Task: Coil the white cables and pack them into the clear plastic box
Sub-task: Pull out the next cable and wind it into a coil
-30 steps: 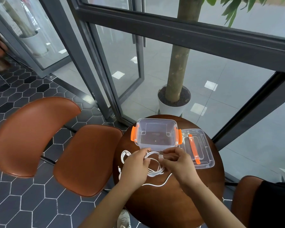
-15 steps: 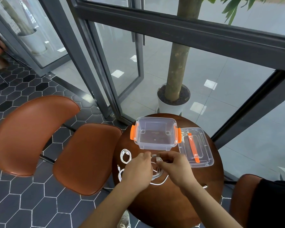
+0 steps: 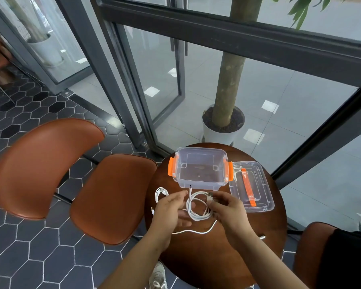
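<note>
Two bare forearms reach up from the bottom edge over a round dark wooden worktop [image 3: 206, 259]; the left hand [image 3: 171, 208] lies open with its fingers nearly straight, its fingertips at the left edge of a coiled white cable [image 3: 197, 218] and gripping nothing; the right hand [image 3: 227, 208] pinches the plug end of that coil between thumb and fingers, so the loops hang between the two hands, just in front of the box; below them a loose white cable tail [image 3: 196, 232] curves across the worktop; a second small white cable coil [image 3: 162, 189] lies on the worktop left of the left hand; beyond the hands, at frame centre, stands the clear plastic box [image 3: 196, 184], open-topped, with orange latches; its clear lid [image 3: 263, 195] with an orange handle lies flat just to its right; a brown chair [image 3: 113, 195] fills the left of the frame; further up, behind glass, stands a potted tree [image 3: 219, 134].
</note>
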Action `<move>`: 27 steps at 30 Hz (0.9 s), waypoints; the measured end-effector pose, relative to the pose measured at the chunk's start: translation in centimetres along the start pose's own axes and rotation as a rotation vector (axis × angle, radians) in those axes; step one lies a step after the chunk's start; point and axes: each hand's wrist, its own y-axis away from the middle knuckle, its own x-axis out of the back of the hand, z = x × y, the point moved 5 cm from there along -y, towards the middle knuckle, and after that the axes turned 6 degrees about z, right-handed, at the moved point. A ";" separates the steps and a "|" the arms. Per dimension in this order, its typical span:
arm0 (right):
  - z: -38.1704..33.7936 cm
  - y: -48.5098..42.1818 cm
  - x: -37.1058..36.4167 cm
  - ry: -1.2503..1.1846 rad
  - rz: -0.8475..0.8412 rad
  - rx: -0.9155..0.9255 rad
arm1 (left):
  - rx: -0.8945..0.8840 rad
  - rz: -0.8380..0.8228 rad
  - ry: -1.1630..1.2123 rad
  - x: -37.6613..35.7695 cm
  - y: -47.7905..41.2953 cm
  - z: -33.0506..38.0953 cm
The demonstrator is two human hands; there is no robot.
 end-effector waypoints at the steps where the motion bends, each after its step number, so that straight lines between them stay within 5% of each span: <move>1: 0.1 -0.1 -0.2 -0.011 -0.011 -0.011 | 0.026 -0.007 0.037 0.1 0.1 -0.2; 18: 8.2 -3.9 -7.9 0.244 -0.165 -0.148 | 0.176 0.280 0.092 6.3 -4.2 -10.6; 27: 10.6 -10.0 -9.0 0.286 -0.028 -0.149 | 0.147 0.294 -0.005 5.1 -11.6 -11.3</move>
